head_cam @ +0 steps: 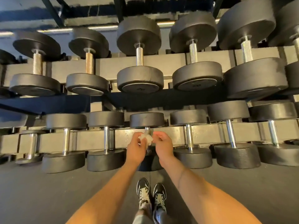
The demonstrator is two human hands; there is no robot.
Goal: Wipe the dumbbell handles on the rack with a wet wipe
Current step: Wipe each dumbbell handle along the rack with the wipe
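in the lower middle of the frame the left hand (135, 147) pinched the crumpled wet wipe (146, 139) at the middle dumbbell handle (147, 128), the right hand (162, 143) curled beside it, whether holding it i could not tell, and so small a bunch might slip off the steel.

Dumbbells (139, 54) are laid side by side on the rack's (90, 138) two tiers. Two shoes (143, 193) are planted on the floor (48, 191).

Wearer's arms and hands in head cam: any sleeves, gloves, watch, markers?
No sleeves in view: left forearm and right forearm are bare to the frame's edge. Left hand and right hand are ungloved; no rings, watch, wristbands or markers show.
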